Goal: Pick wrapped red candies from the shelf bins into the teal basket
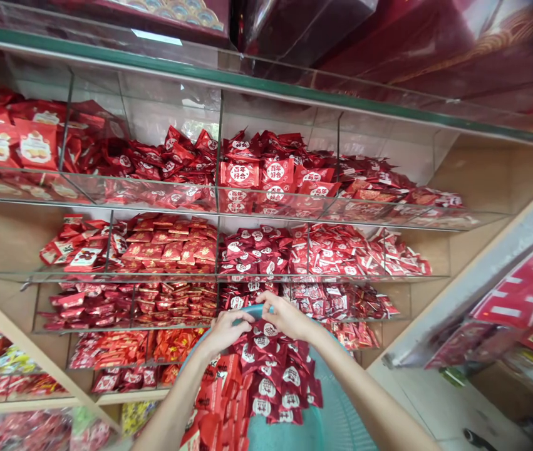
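Observation:
A teal plastic basket (336, 391) is in front of me, its far rim close to the shelves. My left hand (229, 329) is closed at that far rim, fingers curled over it. Beside it, my right hand (287, 317) is also closed at the rim, with bent fingertips; part of its grip is hidden. Dark red candy packets (266, 388) with white round labels lie heaped in the basket just below both hands. Brighter red packets (223, 401) with dark lettering lie to their left, under my left forearm.
Glass-fronted shelves (163, 275) with dividers hold many small red packets (257, 241). A thick glass edge (266, 81) runs above, with dark red boxes (411, 50) over it. At right are a pale post (458, 263), hanging red goods (524, 294) and tiled floor (416, 401).

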### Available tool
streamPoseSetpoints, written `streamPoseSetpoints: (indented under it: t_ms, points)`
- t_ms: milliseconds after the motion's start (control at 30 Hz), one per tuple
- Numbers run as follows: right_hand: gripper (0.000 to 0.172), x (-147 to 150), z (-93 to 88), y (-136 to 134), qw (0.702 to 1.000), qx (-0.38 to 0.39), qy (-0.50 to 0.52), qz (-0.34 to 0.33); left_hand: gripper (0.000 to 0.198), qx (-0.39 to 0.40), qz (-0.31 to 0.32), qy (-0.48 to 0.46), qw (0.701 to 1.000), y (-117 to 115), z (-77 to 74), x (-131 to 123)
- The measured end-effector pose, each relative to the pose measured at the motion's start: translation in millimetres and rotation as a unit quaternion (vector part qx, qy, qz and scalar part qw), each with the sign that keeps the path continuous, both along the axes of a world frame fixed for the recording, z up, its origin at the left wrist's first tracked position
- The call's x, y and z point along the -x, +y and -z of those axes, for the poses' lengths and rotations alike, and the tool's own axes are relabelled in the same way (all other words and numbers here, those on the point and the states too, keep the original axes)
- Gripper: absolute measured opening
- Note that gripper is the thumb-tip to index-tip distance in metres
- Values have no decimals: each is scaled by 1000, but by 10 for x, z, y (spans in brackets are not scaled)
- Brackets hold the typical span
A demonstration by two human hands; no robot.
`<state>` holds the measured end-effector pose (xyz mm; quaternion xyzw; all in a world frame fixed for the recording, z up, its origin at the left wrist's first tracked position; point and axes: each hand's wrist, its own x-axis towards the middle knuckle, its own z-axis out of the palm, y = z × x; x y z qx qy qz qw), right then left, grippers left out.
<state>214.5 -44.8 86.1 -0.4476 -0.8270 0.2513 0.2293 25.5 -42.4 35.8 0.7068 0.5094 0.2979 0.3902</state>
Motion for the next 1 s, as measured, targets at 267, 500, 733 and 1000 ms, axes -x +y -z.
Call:
streamPoseSetpoints:
  t_ms: [267,500,733,1000]
  points:
    - [32,142,65,75,1000,-14,19,10,28,-5,9,-41,999,60,147,-4]
    - [36,-46,206,91,986,145,78,26,32,31,-1,-125,992,79,192,9]
    - [40,-90,315,78,958,237,160,34,32,32,-5,-127,991,87,218,0]
    - [40,-79,284,63,941,278,186,55,37,26,-2,-152,988,79,144,7]
